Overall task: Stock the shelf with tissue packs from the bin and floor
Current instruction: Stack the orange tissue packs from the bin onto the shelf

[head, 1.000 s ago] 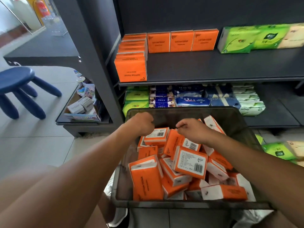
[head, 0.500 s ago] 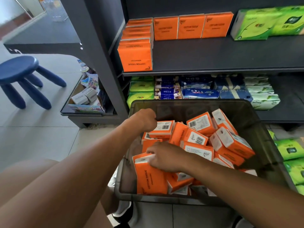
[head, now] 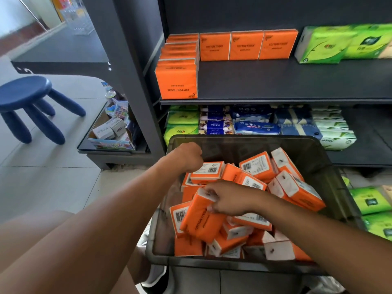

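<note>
While the right hand [head: 230, 199] has its grip curled round the upper end of a soft orange plastic-wrapped tissue pack [head: 201, 219], tilted up out of the heap at the lower middle of the frame, the pack should rise straight up. That way its lower corner clears the neighbours in the dark grey plastic bin [head: 318, 149]. The left hand [head: 188, 155], at the bin's far left corner, is curled against the end of a white-labelled orange pack [head: 209, 169]. Whether its grip actually holds that pack I cannot tell. The best spot looks to be the bare dark shelf board [head: 297, 81] at upper right, before the upright row of orange packs [head: 246, 45]. Stand the pack upright, printed face forward, to match.
</note>
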### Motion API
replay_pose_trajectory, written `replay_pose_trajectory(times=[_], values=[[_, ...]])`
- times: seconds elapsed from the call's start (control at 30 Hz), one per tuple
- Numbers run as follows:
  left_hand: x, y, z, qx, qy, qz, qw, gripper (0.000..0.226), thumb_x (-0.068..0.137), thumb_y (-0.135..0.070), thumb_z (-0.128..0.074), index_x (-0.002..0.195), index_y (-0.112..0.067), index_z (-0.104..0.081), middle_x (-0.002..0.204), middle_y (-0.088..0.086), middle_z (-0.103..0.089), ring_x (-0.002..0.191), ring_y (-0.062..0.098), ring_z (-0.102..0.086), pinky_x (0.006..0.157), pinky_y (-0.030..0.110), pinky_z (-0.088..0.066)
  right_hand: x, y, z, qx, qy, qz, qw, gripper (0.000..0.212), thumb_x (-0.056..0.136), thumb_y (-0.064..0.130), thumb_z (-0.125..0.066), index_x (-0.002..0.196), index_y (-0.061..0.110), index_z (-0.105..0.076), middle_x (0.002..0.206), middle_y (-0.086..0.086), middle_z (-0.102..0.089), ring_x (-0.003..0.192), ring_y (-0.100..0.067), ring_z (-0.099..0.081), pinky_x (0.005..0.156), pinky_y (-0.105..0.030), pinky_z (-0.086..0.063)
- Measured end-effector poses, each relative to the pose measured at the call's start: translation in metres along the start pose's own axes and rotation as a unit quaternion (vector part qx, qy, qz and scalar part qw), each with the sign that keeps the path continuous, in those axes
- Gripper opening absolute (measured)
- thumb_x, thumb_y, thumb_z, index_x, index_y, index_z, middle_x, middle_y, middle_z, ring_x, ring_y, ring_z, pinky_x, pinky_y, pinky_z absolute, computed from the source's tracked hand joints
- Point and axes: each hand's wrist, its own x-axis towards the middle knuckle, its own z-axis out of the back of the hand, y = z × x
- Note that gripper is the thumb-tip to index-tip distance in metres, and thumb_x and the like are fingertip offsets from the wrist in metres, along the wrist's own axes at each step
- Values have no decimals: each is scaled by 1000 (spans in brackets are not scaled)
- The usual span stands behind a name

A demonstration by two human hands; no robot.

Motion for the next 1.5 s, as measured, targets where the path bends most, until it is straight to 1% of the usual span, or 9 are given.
replay_pose_trajectory(times=[0.07, 0.13, 0.23, 0.4, 0.57, 0.73, 1.07, 1.17, 1.5], values=[[-5, -7, 7, -21, -2, -2, 1000, 34, 94, -9, -41, 115, -8, -68, 122, 8, -64, 117, 25, -58, 100, 36, -48, -11, -8, 20, 71, -41, -29, 996, 27, 92, 28, -67, 114, 24, -52, 107, 10, -56, 104, -14, -55, 77, -23, -45], [-11, -13, 13, -71, -13, 4, 997, 36, 97, -5, -40, 123, -4, -65, 128, 12, -61, 114, 23, -56, 103, 36, -45, -24, -16, 43, 144, -85, -60, 984, 31, 91, 26, -68, 119, 23, -55, 112, 7, -60, 103, -14, -60, 90, -35, -53], [-15, -18, 21, -212, -26, 21, 977, 33, 99, -2, -43, 124, -8, -63, 116, 9, -64, 98, 20, -59, 83, 31, -48, -45, -28, 74, 218, -143, -91, 961, 29, 92, 24, -68, 119, 29, -57, 112, 6, -63, 101, -14, -62, 93, -40, -53], [-27, -32, 26, -331, 85, -53, 938, 43, 85, 8, -56, 114, -23, -65, 109, -3, -71, 100, 16, -64, 83, 33, -53, -74, -42, 110, 317, -236, -91, 914, 26, 94, 17, -65, 118, 25, -59, 112, 2, -66, 100, -16, -65, 85, -34, -54], [-30, -46, 24, -400, 161, -118, 895, 52, 87, -1, -69, 130, -27, -58, 118, -6, -71, 102, 11, -68, 79, 29, -55, -85, -51, 121, 398, -314, -61, 860, 23, 96, 14, -63, 116, 26, -60, 111, 3, -70, 102, -14, -65, 79, -28, -51], [-21, -53, 21, -423, 55, -113, 897, 33, 91, -12, -68, 121, -25, -61, 111, 1, -72, 103, 18, -69, 97, 45, -53, -85, -55, 122, 431, -333, -42, 838, 33, 96, 18, -63, 126, 30, -56, 113, 3, -72, 104, -15, -67, 94, -38, -53], [-16, -69, 24, -471, 38, -114, 874, 26, 101, -28, -55, 127, -26, -60, 119, -5, -67, 103, 18, -67, 93, 38, -55, -87, -60, 136, 443, -379, -5, 812, 26, 101, 30, -54, 125, 33, -65, 110, 11, -73, 93, 0, -70, 72, -15, -53], [-12, -71, 24, -467, 21, -108, 877, 27, 101, -28, -54, 128, -27, -59, 119, -5, -67, 105, 16, -66, 95, 39, -54, -86, -63, 136, 433, -381, -12, 817, 28, 101, 33, -54, 127, 35, -64, 112, 13, -73, 103, -6, -68, 88, -28, -54], [14, -79, 30, -498, -132, -105, 850, 20, 102, -25, -53, 119, -32, -60, 115, -8, -64, 108, 11, -60, 94, 38, -53, -65, -55, 155, 392, -412, 8, 822, 41, 101, 29, -54, 140, 38, -44, 105, 18, -66, 91, -2, -66, 73, -27, -60]])
